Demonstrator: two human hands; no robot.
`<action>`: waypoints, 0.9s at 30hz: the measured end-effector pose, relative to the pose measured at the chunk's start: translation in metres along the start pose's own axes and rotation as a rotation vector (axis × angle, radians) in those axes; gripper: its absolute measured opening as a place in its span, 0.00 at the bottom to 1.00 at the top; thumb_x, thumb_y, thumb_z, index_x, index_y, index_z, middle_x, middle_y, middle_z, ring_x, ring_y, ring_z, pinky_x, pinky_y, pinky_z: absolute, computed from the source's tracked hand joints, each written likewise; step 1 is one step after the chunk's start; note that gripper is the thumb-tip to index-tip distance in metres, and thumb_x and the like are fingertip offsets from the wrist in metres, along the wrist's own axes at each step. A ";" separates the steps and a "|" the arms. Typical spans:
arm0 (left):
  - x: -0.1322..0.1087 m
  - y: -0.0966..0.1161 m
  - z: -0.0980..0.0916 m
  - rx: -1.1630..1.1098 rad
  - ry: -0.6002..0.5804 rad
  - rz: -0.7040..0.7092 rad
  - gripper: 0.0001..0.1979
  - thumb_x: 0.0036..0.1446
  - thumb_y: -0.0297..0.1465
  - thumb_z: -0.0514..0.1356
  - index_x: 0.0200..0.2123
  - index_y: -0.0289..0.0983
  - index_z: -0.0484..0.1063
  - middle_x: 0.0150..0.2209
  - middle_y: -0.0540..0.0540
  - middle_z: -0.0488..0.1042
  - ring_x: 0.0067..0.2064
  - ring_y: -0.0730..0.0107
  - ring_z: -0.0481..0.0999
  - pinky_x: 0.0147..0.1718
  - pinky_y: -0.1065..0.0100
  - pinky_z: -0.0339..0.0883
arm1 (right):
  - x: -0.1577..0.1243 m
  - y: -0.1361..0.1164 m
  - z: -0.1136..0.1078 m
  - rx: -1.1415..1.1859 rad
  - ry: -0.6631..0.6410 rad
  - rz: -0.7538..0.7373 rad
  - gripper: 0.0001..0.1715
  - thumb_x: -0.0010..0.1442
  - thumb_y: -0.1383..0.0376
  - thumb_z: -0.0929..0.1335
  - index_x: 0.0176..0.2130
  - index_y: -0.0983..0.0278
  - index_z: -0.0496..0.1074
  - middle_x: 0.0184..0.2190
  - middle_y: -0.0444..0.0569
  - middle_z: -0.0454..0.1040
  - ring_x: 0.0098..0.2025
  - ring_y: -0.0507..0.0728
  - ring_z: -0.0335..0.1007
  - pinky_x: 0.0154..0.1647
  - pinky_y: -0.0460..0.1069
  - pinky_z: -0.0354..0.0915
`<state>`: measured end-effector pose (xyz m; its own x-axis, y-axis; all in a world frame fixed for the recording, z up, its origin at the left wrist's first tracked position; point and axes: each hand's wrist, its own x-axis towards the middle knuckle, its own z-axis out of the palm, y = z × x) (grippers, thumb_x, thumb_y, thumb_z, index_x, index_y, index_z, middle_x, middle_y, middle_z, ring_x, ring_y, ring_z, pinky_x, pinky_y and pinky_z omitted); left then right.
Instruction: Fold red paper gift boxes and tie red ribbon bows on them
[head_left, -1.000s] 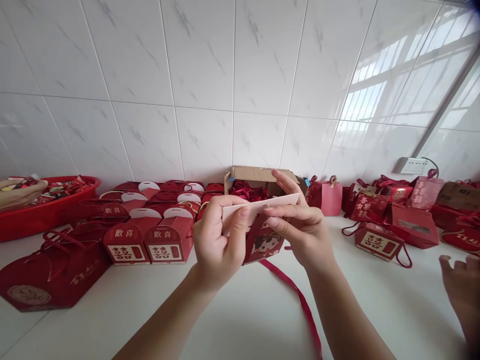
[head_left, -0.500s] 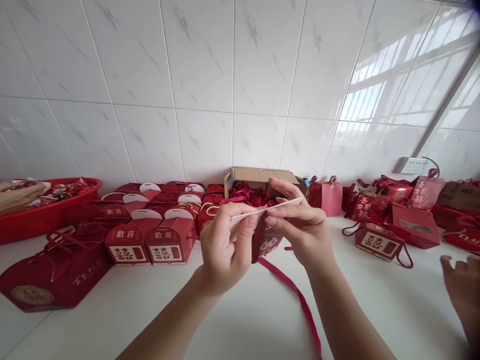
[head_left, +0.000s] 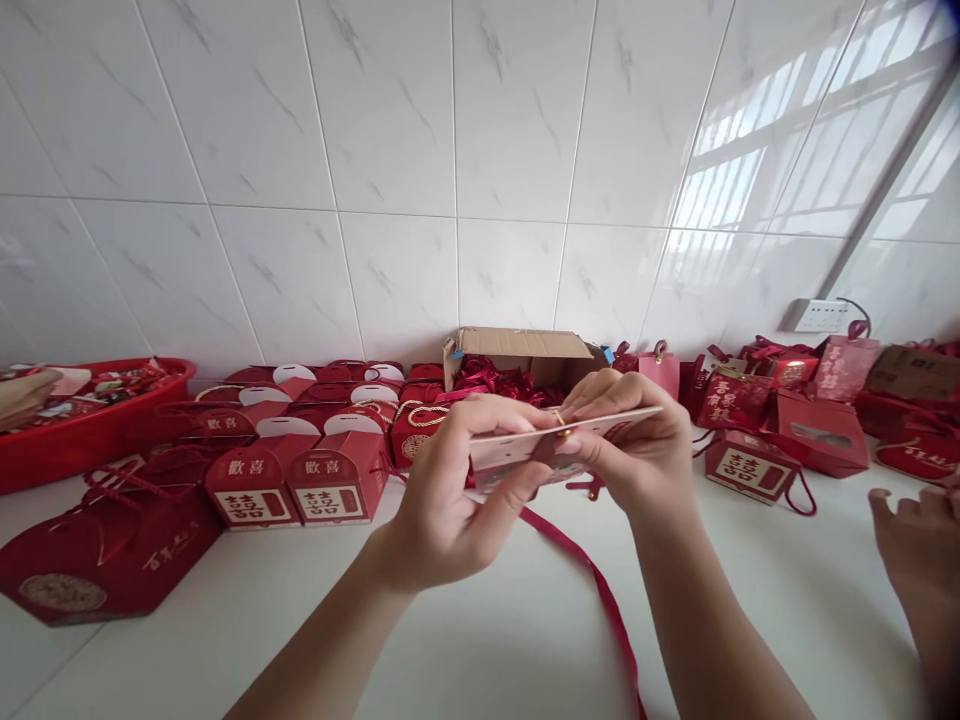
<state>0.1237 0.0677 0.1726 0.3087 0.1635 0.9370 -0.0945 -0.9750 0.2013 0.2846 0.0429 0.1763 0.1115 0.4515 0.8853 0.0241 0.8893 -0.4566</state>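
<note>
Between both hands is a flat, pale pink paper gift box (head_left: 499,453), its thin edge turned toward me. My left hand (head_left: 456,495) grips its left part, thumb below and fingers over the top. On the right side, my right hand (head_left: 643,445) pinches the edge beside a small gold fastener (head_left: 561,426). The fingers cover much of the box. A dark red ribbon (head_left: 589,565) trails below the hands across the white tabletop; whether it joins the box I cannot tell.
Red gift boxes (head_left: 330,485) stand at left, beside a red basin (head_left: 82,435) of wrapped items. A cardboard carton (head_left: 517,343) holding red ribbons sits against the tiled wall. More gift boxes (head_left: 754,465) are at right, near another person's hand (head_left: 915,545).
The box has tilted and moved slightly right, showing more of its pale face. My right hand's raised fingers have folded down onto its edge. The gold fastener is now more visible.
</note>
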 end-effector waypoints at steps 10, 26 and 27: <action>0.001 -0.009 0.001 0.504 0.131 -0.068 0.29 0.51 0.28 0.66 0.55 0.39 0.59 0.47 0.40 0.71 0.49 0.60 0.73 0.47 0.58 0.72 | 0.002 -0.001 -0.002 -0.236 0.077 -0.164 0.13 0.46 0.74 0.75 0.26 0.61 0.68 0.22 0.42 0.69 0.26 0.53 0.67 0.23 0.48 0.62; 0.015 0.029 -0.053 0.175 0.074 -0.094 0.11 0.54 0.24 0.64 0.40 0.44 0.72 0.34 0.49 0.74 0.31 0.70 0.77 0.32 0.65 0.78 | -0.002 -0.002 -0.004 -0.451 -0.362 -0.332 0.12 0.49 0.66 0.74 0.25 0.61 0.65 0.20 0.41 0.69 0.23 0.52 0.64 0.28 0.51 0.59; 0.014 0.029 -0.054 0.197 0.045 -0.083 0.11 0.54 0.24 0.64 0.40 0.44 0.71 0.35 0.49 0.73 0.31 0.71 0.77 0.32 0.66 0.78 | -0.003 -0.004 -0.002 -0.453 -0.375 -0.362 0.13 0.49 0.66 0.74 0.25 0.61 0.65 0.20 0.40 0.69 0.23 0.52 0.65 0.29 0.51 0.59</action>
<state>0.0742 0.0495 0.2075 0.2649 0.2469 0.9321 0.1177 -0.9677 0.2228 0.2866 0.0384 0.1754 -0.3312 0.1990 0.9224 0.4167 0.9079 -0.0462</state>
